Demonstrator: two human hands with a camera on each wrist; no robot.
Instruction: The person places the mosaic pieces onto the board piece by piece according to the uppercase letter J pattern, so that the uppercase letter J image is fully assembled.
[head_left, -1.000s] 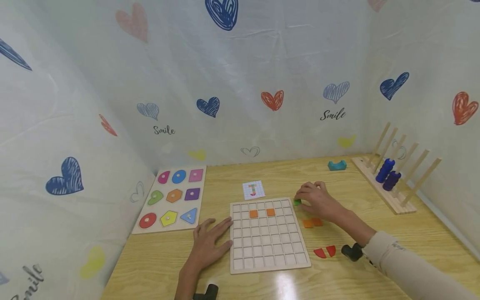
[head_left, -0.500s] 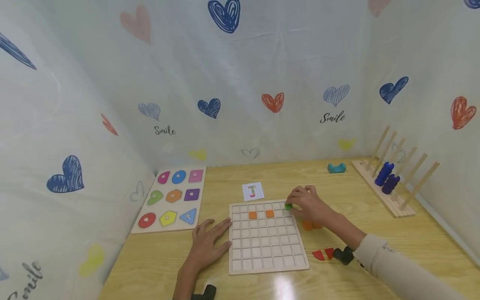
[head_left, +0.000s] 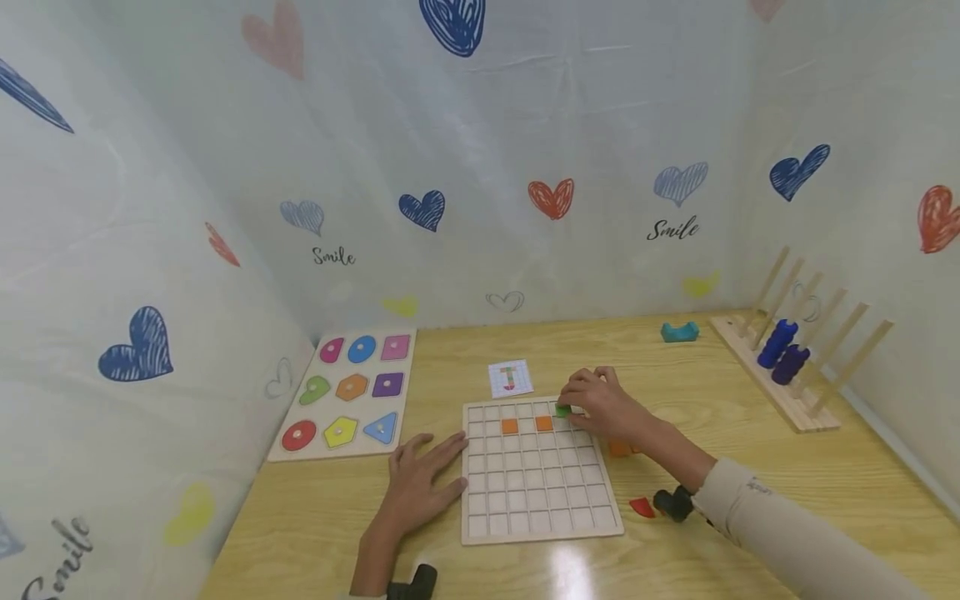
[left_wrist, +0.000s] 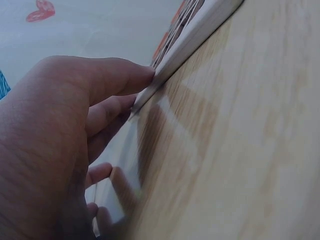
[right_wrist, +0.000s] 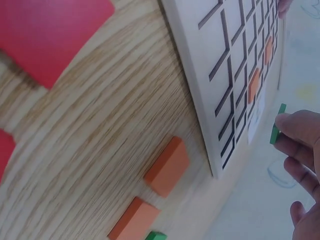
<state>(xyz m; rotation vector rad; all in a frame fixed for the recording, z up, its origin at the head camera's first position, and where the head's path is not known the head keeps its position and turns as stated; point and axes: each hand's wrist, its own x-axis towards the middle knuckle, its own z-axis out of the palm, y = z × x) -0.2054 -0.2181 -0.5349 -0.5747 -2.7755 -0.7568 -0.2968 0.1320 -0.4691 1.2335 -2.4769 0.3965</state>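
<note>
A wooden grid board (head_left: 540, 537) lies on the table, with two orange square tiles (head_left: 510, 427) in its second row from the far edge. My right hand (head_left: 607, 406) pinches a small green tile (right_wrist: 278, 125) between thumb and fingers over the board's far right corner. My left hand (head_left: 420, 487) lies beside the board, spread fingertips touching its left edge; the left wrist view shows the fingers (left_wrist: 125, 75) at that edge. Right of the board are loose orange tiles (right_wrist: 167, 167), another green tile (right_wrist: 156, 235) and red curved-edge pieces (right_wrist: 50, 35), partly hidden in the head view.
Behind the board lies a small printed card (head_left: 511, 379) with a coloured figure. A shape puzzle (head_left: 356, 407) lies at the left. At the right stand a peg rack (head_left: 817, 419) with blue and purple pieces and a teal piece (head_left: 679, 332). Heart-patterned sheeting encloses the table.
My right hand has carried the green tile leftward from beside the board to over its far right corner. The left hand stays at the board's left edge.
</note>
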